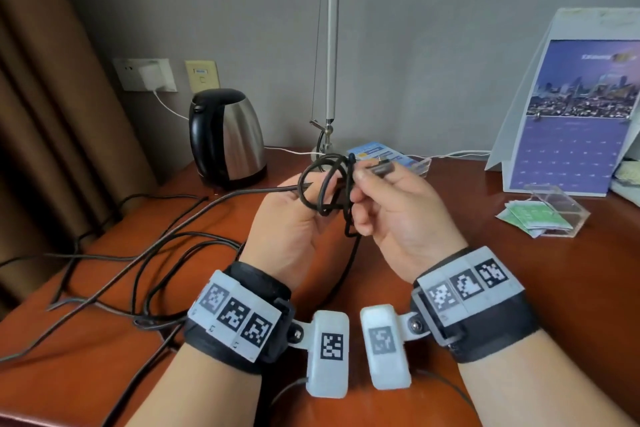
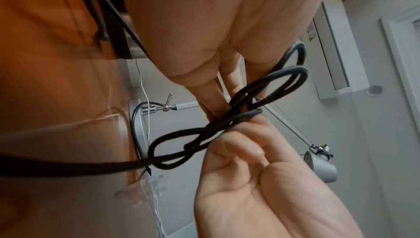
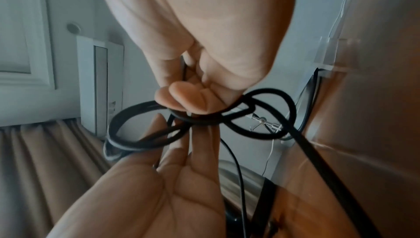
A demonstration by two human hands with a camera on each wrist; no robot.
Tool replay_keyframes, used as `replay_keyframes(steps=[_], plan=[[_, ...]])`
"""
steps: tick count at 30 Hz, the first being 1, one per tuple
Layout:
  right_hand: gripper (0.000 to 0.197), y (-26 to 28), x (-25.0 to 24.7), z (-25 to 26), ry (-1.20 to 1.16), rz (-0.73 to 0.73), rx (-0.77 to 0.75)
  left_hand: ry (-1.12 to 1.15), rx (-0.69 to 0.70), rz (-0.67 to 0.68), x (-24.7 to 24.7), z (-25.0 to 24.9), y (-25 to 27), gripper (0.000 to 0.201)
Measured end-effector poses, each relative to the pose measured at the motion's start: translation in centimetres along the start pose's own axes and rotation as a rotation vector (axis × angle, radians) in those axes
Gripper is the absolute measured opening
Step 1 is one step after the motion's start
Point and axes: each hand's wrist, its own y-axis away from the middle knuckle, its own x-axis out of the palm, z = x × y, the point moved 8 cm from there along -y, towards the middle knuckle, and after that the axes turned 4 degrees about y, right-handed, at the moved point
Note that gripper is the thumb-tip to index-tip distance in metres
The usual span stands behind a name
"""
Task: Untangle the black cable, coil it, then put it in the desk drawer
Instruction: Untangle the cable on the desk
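Reddish-brown wood, a desk (image 1: 450,288) pushed against a grey wall, and both hands are up over the middle of it. Left hand (image 1: 287,236) has its fingers curled round one side of a knot in the thin black rubbery cable (image 1: 325,191); right hand (image 1: 398,218) pinches the other side, thumb and forefinger clamped near the cable's dark plug end (image 1: 381,169). From the wrist views it's a pretzel of several loops (image 3: 141,127) crossing between the fingertips (image 2: 240,130).

That cable looks light and limp, a bit grippy, so loops will likely drag on each other rather than slide; I'd hold close to the crossing and feed the plug end back through, not yank.

Out at 8 o'clock, the rest of it sprawls in long slack runs (image 1: 145,253) over the desk, trailing toward the edge, likely to snag while coiling. At 11 o'clock stands a steel-and-black electric kettle (image 1: 227,139), at 12 a chrome lamp stem (image 1: 333,45), at 2 a purple tent calendar (image 1: 568,121), at 3 a clear acrylic holder of green sachets (image 1: 547,215). No drawer in sight.
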Motion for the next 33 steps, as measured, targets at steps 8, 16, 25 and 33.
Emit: replay_keyframes(steps=[8,16,25,33], plan=[[0.026,-0.1,-1.1,0.1,0.129,-0.057,0.000,-0.192,0.115,-0.184,-1.9,-1.2,-0.7,0.023],[0.062,-0.3,0.6,-0.5,0.421,0.189,-0.067,-0.485,0.033,-0.189,-1.9,-0.6,-1.8,0.023],[0.021,1.0,1.1,2.0,0.556,0.175,-0.230,-0.537,-0.098,-0.099,-0.8,-0.3,-1.4,0.020],[0.033,2.0,2.3,2.3,0.683,0.292,-0.247,-0.461,-0.172,-0.126,-0.9,-1.5,-0.5,0.010]])
